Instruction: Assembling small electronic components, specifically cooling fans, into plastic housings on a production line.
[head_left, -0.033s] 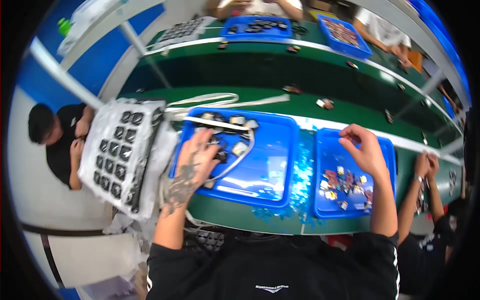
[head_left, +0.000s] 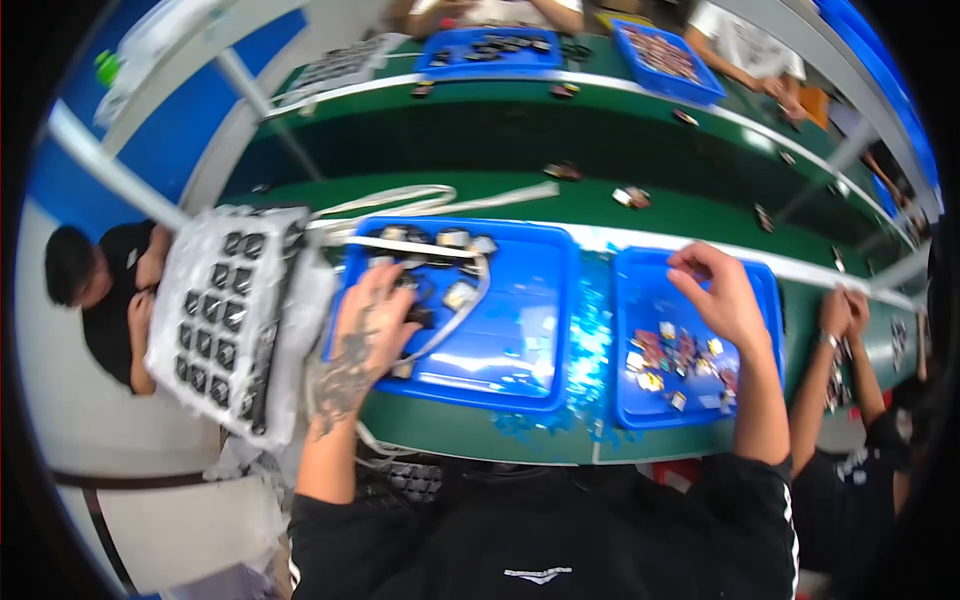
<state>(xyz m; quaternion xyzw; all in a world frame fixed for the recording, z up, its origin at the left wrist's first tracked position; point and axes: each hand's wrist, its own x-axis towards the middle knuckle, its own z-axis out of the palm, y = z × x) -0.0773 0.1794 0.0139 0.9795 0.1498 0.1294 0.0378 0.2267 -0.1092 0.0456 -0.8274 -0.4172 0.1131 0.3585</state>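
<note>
My left hand (head_left: 368, 318), with a tattooed forearm, reaches into the left blue tray (head_left: 567, 330). Its fingers are spread over small black parts (head_left: 418, 316) at the tray's left side; the fingertips are partly hidden among them. A white strap (head_left: 415, 247) lies across these parts and curves down beside the hand. Above the right blue tray (head_left: 622, 330) hovers my right hand (head_left: 718, 290), its fingers loosely curled and the thumb apart from them. Nothing shows in it. Small reddish and pale pieces (head_left: 680, 355) lie below it.
At left stands a white foam tray (head_left: 210, 335) of black parts, with a person beside it. Blue flakes (head_left: 592, 330) cover the strip between the trays. A long white strap (head_left: 430, 200) lies behind. Across the green bench are more blue trays (head_left: 490, 68) and co-workers; another works at right.
The whole view has shifted slightly, so everything sits a little further left in the picture. Both hands keep nearly the same places over the trays.
</note>
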